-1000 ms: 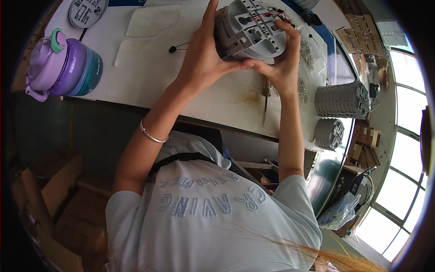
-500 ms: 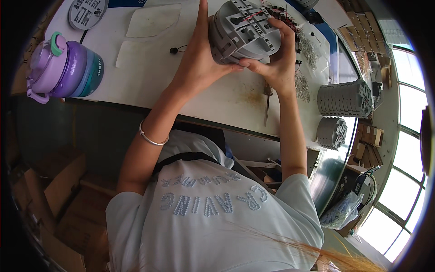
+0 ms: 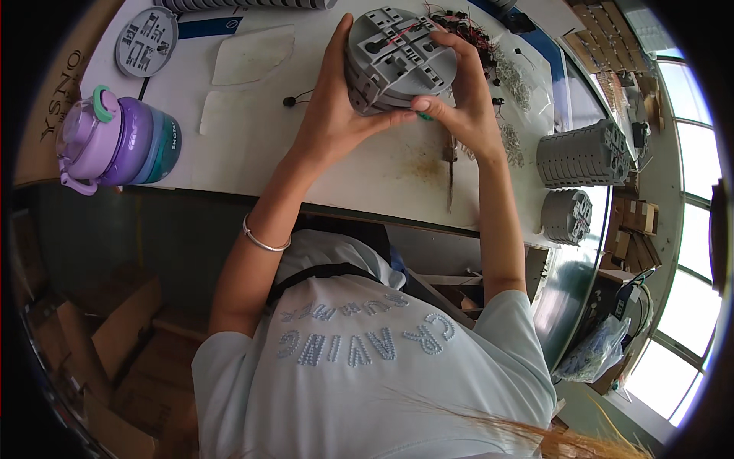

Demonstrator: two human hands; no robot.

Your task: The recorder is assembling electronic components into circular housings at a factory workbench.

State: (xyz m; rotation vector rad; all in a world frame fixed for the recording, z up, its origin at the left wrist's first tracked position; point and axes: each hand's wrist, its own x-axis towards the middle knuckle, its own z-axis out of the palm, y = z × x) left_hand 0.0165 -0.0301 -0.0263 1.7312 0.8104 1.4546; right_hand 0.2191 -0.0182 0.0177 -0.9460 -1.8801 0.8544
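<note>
Between both hands is a short stack of grey round plastic housings (image 3: 405, 73), tilted so its slotted top shows. A thin red wire and a small round black part (image 3: 375, 47) lie on that top. My left hand (image 3: 332, 115) wraps the stack's left side, thumb along the near lower edge. My right hand (image 3: 472, 115) grips the right side, fingertips on the top rim and thumb at the near edge. Beside that thumb a small green spot (image 3: 425, 116) shows; what it is I cannot tell. The stack's underside is hidden.
A purple-to-teal bottle (image 3: 126, 141) and a loose grey disc (image 3: 147, 42) are at the left. Tangled wires with black parts (image 3: 462, 34) and bagged metal pieces (image 3: 514, 84) lie beyond my right hand. Grey housing stacks (image 3: 577, 161) stand at the right. A thin tool (image 3: 450, 172) lies nearer.
The view has shifted, showing more of the table's far side. Both hands keep hold of the stack, whose top now faces me slightly more. A green spot has appeared by my right thumb.
</note>
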